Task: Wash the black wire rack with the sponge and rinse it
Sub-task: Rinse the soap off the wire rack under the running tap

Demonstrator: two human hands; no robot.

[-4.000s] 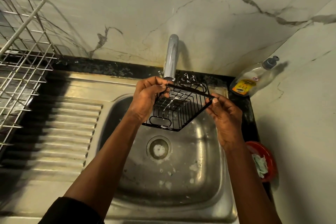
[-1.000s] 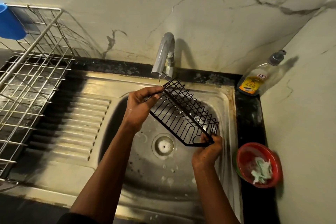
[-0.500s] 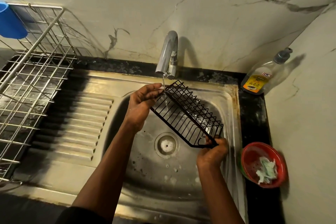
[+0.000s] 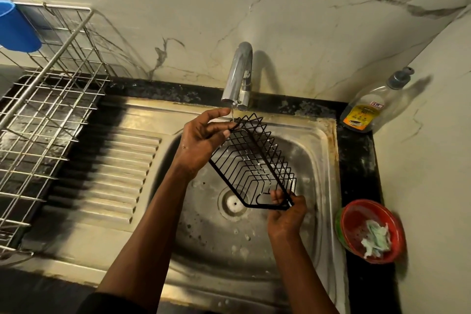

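Note:
The black wire rack [image 4: 254, 163] hangs tilted over the steel sink [image 4: 323, 160], its far end under the tap [image 4: 238, 76]. A thin stream of water falls from the spout onto that far end. My left hand [image 4: 201, 137] pinches the rack's upper corner with thumb and fingers. My right hand [image 4: 286, 214] grips the lower near corner from below. A pale green sponge or cloth [image 4: 376, 238] lies in the red bowl [image 4: 356, 216] on the counter to the right.
A dish soap bottle [image 4: 367, 109] leans in the back right corner. A steel wire drying rack [image 4: 48, 120] stands at left over the ribbed drainboard [image 4: 109, 171], with a blue cup [image 4: 15, 28] hung on it. The drain [image 4: 233, 202] lies below the black rack.
Four seconds ago both hands held the rack level under the spout. It is turned since then, its long side running from the tap down to my right hand; in the last second it barely moved.

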